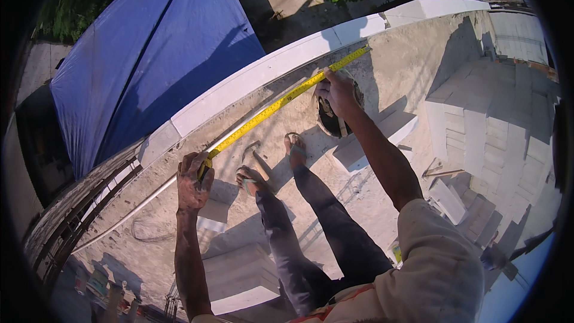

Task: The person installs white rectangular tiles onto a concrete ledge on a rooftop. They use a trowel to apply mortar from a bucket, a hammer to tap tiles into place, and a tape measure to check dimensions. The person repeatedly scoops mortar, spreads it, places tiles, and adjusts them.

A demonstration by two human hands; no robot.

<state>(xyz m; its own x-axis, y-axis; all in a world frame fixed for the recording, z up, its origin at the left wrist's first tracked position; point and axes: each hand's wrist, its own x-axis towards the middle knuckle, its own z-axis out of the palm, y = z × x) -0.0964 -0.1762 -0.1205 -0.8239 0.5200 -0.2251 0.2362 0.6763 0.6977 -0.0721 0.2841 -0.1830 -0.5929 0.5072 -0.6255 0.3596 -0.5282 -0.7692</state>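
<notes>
A yellow tape measure (281, 103) is drawn out between my two hands, its blade slanting up from left to right. My left hand (194, 182) grips the dark case at the lower end. My right hand (338, 91) pinches the blade a little short of its far tip, which sticks out past the fingers. The blade runs close beside a low row of white blocks (263, 75) and seems to hang above the rough floor. Below my right hand stands a round bucket (327, 121), partly hidden by the hand and forearm.
A hammer (259, 164) lies by my sandalled feet. White blocks (373, 137) lie to the right, with a tall block stack (496, 113) beyond. Another large block (239, 278) sits near my left forearm. A blue tarp (161, 54) spreads past the low wall. A white pipe (128, 215) crosses the left.
</notes>
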